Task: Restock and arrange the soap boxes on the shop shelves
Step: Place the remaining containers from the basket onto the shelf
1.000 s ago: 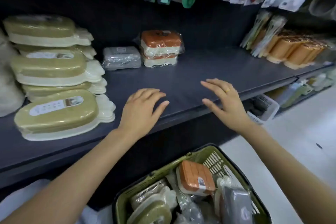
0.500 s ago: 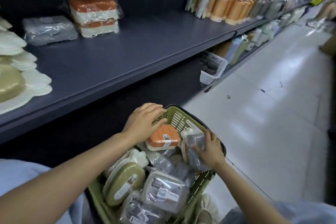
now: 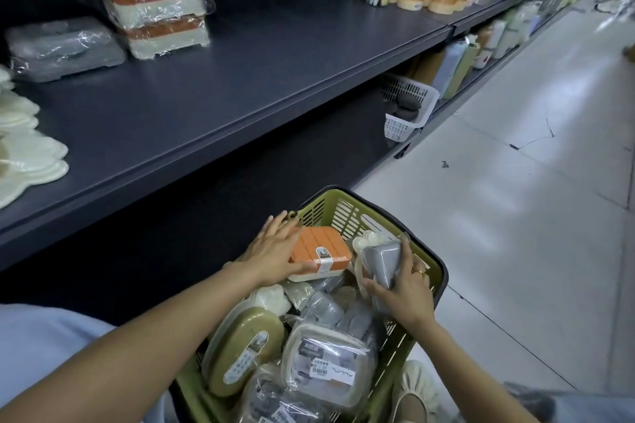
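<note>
Left arm: reaches forward over the green basket [image 3: 347, 208], forearm bare.
Left hand [image 3: 271, 252]: lies against the near-left side of the orange soap box [image 3: 321, 252], fingers extended over its far-left corner, thumb at its near edge; fingers are not curled round it.
Orange soap box: ribbed orange lid, cream base, paper label band; sits at the far end of the basket on top of other packs.
Right arm: enters from the right of the basket, wrist bent inward.
Right hand [image 3: 403, 288]: fingers wrapped round a grey wrapped soap box [image 3: 383, 259], held tilted against the right wall of the basket.
Shelf [image 3: 213, 93]: above and left of the basket; carries two stacked orange boxes [image 3: 154, 8] and a grey box [image 3: 63, 48] at its rear.
</note>
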